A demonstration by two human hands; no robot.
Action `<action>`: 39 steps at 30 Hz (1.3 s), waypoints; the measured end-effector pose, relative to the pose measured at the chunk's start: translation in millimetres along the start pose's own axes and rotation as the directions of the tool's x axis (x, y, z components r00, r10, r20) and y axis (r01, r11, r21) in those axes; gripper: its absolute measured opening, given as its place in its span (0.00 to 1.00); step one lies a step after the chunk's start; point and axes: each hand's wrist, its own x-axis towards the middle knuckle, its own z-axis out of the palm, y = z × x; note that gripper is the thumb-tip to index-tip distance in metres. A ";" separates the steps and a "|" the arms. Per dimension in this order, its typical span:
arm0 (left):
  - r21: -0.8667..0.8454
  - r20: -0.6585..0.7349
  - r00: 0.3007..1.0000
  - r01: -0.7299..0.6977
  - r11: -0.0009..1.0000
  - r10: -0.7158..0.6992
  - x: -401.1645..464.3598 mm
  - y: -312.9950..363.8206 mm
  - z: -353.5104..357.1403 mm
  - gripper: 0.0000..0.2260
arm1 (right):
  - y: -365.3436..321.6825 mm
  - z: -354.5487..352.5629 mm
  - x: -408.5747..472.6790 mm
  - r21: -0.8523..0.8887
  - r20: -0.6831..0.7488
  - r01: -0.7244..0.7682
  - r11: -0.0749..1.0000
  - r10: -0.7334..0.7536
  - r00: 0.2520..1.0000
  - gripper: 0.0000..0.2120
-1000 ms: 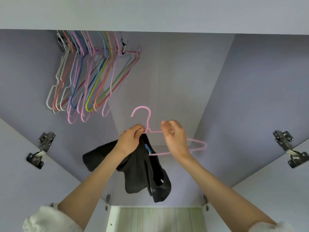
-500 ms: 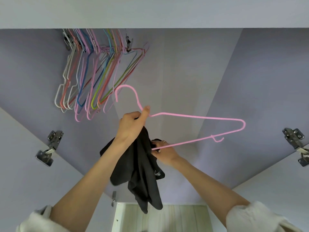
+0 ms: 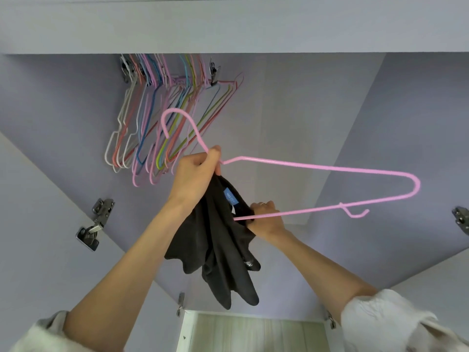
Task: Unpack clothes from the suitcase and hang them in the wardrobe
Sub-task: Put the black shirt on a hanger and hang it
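Note:
A pink wire hanger (image 3: 330, 168) is held up inside the lilac wardrobe (image 3: 317, 102), its hook pointing up and left. My left hand (image 3: 195, 171) grips the hanger at its neck, together with the top of a black garment (image 3: 220, 247) that has a blue neck label. The garment hangs bunched below both hands. My right hand (image 3: 266, 219) grips the garment's fabric at the hanger's lower bar, where the bar enters the cloth.
Several empty coloured wire hangers (image 3: 162, 123) hang bunched on the rail at the upper left. Metal door hinges (image 3: 95, 224) sit on the open doors at left and right (image 3: 462, 219). A pale wooden floor (image 3: 253, 334) shows at the bottom.
The hanger has been turned from end-on to wide across the view. My right hand dropped from its neck to the lower bar and the garment. Since half a second ago, little has moved.

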 end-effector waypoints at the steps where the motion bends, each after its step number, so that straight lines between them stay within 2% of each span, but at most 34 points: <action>1: 0.000 -0.009 1.000 0.008 1.000 -0.008 0.3 -1.5 -1.5 0.19 | 5.5 -1.7 -1.9 0.057 -0.049 -0.068 0.996 0.071 0.996 0.05; 4: 0.011 -0.037 0.999 0.035 0.999 -0.035 2.2 -7.6 -4.9 0.19 | 25.9 -10.7 -5.1 0.283 -0.111 -0.270 0.920 0.311 0.944 0.07; 7: 0.025 -0.060 0.997 0.054 0.998 -0.053 4.0 -11.2 -7.0 0.17 | 51.4 -23.9 -7.0 0.450 -0.025 -0.393 0.802 0.451 0.892 0.06; 8: 0.045 -0.056 0.997 0.053 0.998 -0.050 4.2 -13.5 -6.7 0.16 | 59.3 -27.5 -8.4 0.566 0.048 -0.435 0.700 0.499 0.865 0.07; 9: 0.075 -0.041 0.998 0.043 0.996 -0.040 4.0 -16.8 -5.7 0.15 | 65.8 -30.9 -11.0 0.683 0.139 -0.474 0.556 0.538 0.831 0.08; 11: 0.154 0.009 1.000 0.017 0.988 -0.019 3.2 -26.8 -2.9 0.13 | 76.1 -37.4 -17.3 0.826 0.295 -0.496 0.268 0.545 0.785 0.05; 12: 0.198 0.033 0.999 0.007 0.980 -0.014 2.4 -33.1 -1.2 0.12 | 79.7 -41.1 -21.1 0.864 0.350 -0.482 0.143 0.517 0.781 0.03; 14: 0.287 0.052 0.999 -0.003 0.958 -0.013 1.8 -47.4 0.9 0.13 | 87.5 -46.8 -26.2 0.906 0.409 -0.413 -0.094 0.441 0.798 0.06; 16: 0.356 0.046 0.999 0.007 0.934 -0.025 1.3 -57.2 1.1 0.14 | 93.7 -52.7 -29.8 0.901 0.433 -0.376 -0.214 0.410 0.803 0.08; 18: 0.372 0.057 0.998 0.001 0.928 -0.024 1.2 -64.6 2.1 0.14 | 96.6 -54.5 -30.4 0.892 0.449 -0.382 -0.239 0.395 0.801 0.07; 21: 0.368 0.058 0.998 -0.022 0.929 0.001 1.1 -71.9 8.3 0.13 | 94.2 -54.5 -27.2 0.901 0.435 -0.386 -0.199 0.437 0.788 0.05; 24: 0.340 0.006 1.000 -0.015 0.940 0.014 2.8 -76.5 12.0 0.13 | 89.1 -56.6 -22.8 0.927 0.285 -0.373 0.047 0.561 0.777 0.06; 26: 0.339 -0.028 0.999 -0.012 0.941 0.023 4.1 -80.7 12.7 0.13 | 88.3 -57.2 -22.6 0.913 0.213 -0.375 0.160 0.598 0.773 0.07; 30: 0.392 -0.065 0.994 -0.054 0.918 0.087 1.6 -85.2 14.7 0.12 | 91.2 -54.4 -25.3 0.896 0.185 -0.391 0.210 0.625 0.758 0.09; 32: 0.425 -0.072 0.991 -0.070 0.902 0.110 0.2 -84.9 15.9 0.12 | 88.6 -53.9 -24.7 0.879 0.094 -0.366 0.306 0.640 0.762 0.08; 34: 0.468 -0.055 0.990 -0.091 0.879 0.131 -0.3 -83.0 20.1 0.12 | 80.3 -58.1 -26.5 0.817 -0.023 -0.344 0.464 0.621 0.784 0.09; 36: 0.517 -0.008 0.987 -0.134 0.845 0.161 -2.0 -80.1 27.4 0.12 | 64.1 -64.0 -31.2 0.736 -0.077 -0.315 0.598 0.538 0.840 0.09; 38: 0.555 0.054 0.978 -0.196 0.808 0.200 -4.4 -78.9 36.7 0.12 | 43.6 -69.3 -35.4 0.680 -0.067 -0.286 0.675 0.446 0.892 0.08; 39: 0.574 0.089 0.973 -0.225 0.788 0.213 -6.1 -78.7 41.2 0.12 | 33.8 -70.8 -36.7 0.682 -0.044 -0.273 0.679 0.410 0.911 0.08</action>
